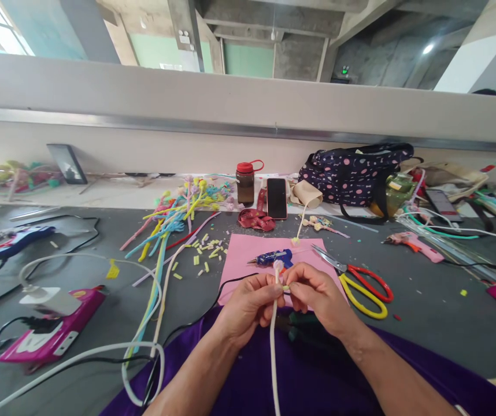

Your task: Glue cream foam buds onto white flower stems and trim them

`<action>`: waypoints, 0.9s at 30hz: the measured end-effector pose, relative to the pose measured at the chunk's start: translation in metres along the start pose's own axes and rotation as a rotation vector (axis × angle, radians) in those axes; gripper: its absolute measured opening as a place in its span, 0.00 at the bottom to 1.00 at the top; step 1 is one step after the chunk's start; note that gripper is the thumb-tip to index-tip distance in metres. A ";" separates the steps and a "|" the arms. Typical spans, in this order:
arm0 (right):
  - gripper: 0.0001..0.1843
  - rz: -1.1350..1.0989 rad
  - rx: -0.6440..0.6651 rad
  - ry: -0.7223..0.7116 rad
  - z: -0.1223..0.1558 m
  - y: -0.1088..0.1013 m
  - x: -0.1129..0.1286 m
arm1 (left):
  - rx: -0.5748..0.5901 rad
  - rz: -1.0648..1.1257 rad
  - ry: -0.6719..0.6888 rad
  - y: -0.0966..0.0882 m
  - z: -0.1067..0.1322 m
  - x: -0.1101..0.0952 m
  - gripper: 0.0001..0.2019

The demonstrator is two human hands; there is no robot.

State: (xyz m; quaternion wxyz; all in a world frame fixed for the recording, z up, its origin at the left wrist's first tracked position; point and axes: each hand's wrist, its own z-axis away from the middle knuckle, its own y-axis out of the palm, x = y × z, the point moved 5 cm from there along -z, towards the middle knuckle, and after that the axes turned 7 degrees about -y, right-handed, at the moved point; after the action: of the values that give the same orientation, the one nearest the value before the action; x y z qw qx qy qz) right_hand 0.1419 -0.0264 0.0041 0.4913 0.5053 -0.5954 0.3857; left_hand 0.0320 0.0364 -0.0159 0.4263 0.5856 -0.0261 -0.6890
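My left hand (248,306) pinches the top of a white fuzzy pipe cleaner (273,341) that hangs down over my purple lap. My right hand (317,294) is closed beside it, fingertips pinching a small yellow-green piece (285,286) against the stem. Both hands hover over the near edge of a pink sheet (248,254). A blue glue gun (271,257) lies on that sheet just beyond my fingers. Scissors (361,283) with red and yellow handles lie to the right of my right hand.
A heap of coloured pipe cleaners (174,219) and cut yellow bits (207,251) lies to the left of the sheet. A brown bottle (245,184), a phone (276,198) and a dotted bag (356,173) stand at the back. Pink glue guns (52,335) (415,245) and cables lie around.
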 end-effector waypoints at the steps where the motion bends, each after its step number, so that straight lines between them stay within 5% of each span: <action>1: 0.04 -0.038 -0.005 0.016 -0.001 0.000 -0.001 | -0.002 -0.001 0.003 0.000 0.000 0.000 0.09; 7: 0.08 -0.158 -0.082 0.037 -0.005 -0.006 0.000 | -0.006 0.016 0.007 -0.002 0.000 -0.003 0.10; 17: 0.13 0.042 -0.004 0.034 -0.007 -0.009 -0.001 | -0.021 0.014 0.011 -0.004 -0.002 -0.004 0.11; 20: 0.07 0.279 -0.012 0.046 -0.002 -0.019 0.005 | -0.059 0.048 0.039 -0.008 0.002 -0.012 0.10; 24: 0.04 0.799 0.272 0.032 0.029 -0.013 0.007 | -0.050 0.105 0.087 -0.013 0.006 -0.021 0.09; 27: 0.19 1.144 0.341 -0.066 0.056 -0.012 0.007 | -0.034 0.116 0.086 -0.012 0.008 -0.022 0.08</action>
State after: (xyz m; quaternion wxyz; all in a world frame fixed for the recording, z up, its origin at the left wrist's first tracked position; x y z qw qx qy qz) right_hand 0.1428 -0.0834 -0.0018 0.0988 0.1881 -0.7176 0.6632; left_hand 0.0179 0.0541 -0.0029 0.4761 0.6050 -0.0298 -0.6376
